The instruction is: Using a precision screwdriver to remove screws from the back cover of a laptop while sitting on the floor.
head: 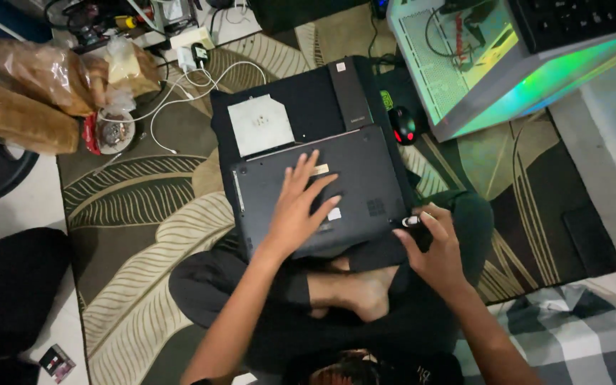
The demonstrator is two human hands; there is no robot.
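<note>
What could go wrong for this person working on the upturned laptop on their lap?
The laptop rests on crossed legs under the left hand, so it might tip or slide. The small tool in the right hand could slip at the corner. The loose drive lies nearby and could get knocked.

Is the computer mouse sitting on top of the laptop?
No, the mouse lies on the rug beside the laptop, not on it.
</note>
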